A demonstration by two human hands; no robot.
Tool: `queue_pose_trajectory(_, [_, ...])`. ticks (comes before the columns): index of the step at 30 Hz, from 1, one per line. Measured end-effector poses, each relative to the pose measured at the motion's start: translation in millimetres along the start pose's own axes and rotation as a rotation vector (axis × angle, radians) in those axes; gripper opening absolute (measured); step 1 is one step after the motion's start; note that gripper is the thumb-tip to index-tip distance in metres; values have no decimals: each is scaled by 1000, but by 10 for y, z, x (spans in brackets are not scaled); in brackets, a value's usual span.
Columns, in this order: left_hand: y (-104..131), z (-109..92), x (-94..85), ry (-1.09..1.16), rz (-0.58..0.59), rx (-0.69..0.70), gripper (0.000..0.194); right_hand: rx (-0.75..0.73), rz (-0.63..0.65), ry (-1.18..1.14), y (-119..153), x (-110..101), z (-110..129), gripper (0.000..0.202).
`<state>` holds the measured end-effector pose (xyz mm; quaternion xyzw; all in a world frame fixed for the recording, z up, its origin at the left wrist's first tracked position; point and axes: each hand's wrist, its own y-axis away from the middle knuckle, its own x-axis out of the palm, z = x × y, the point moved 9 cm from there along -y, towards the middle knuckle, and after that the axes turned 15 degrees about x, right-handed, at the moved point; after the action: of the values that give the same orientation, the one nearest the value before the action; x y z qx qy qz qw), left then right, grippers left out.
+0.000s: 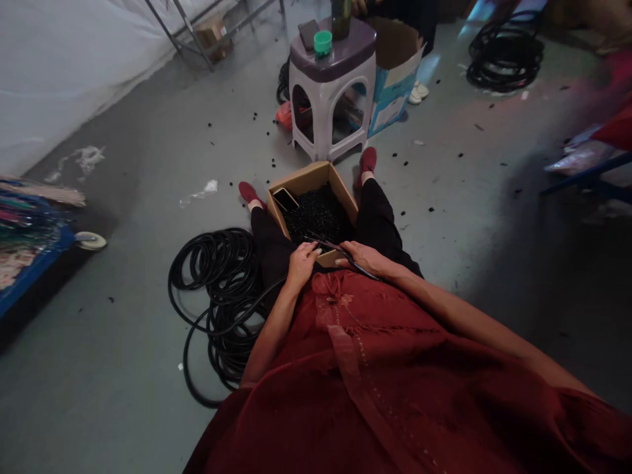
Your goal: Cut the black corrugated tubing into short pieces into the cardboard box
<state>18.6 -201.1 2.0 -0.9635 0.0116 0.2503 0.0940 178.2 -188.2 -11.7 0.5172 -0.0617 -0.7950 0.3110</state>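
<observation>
My left hand (pixel 302 264) is closed at the near edge of a cardboard box (pixel 278 182), fingers pinched on the end of a black hose (pixel 247 315). That hose runs back past my left wrist to the coils on the floor. Close beside it, my right hand (pixel 364 257) is wrapped around a slim dark tool (pixel 359 268), perhaps scissors or pliers; its tip points toward my left fingers. Many small black pieces (pixel 320 209) fill the box between my legs. A phone (pixel 285 199) lies on them at the box's left side.
Coiled black hose (pixel 222 263) lies left of my leg. Beyond the box stands a plastic stool (pixel 328 76) bearing a green cup (pixel 322 42). Behind it are a blue carton (pixel 395 85) and part of another person. A blue cart (pixel 37 266) stands left; more coils (pixel 506 62) lie far right.
</observation>
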Motion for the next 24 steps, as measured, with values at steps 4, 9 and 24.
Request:
queue_pose_trajectory(4, [1, 3, 0, 7, 1, -2, 25, 0, 6, 2, 12, 0, -12, 41])
queue_pose_trajectory(9, [7, 9, 6, 19, 3, -16, 25, 11, 2, 18, 35, -13, 0, 37])
queue_pose_trajectory(24, [75, 85, 89, 184, 223, -126, 43, 48, -8, 48, 86, -63, 23, 42])
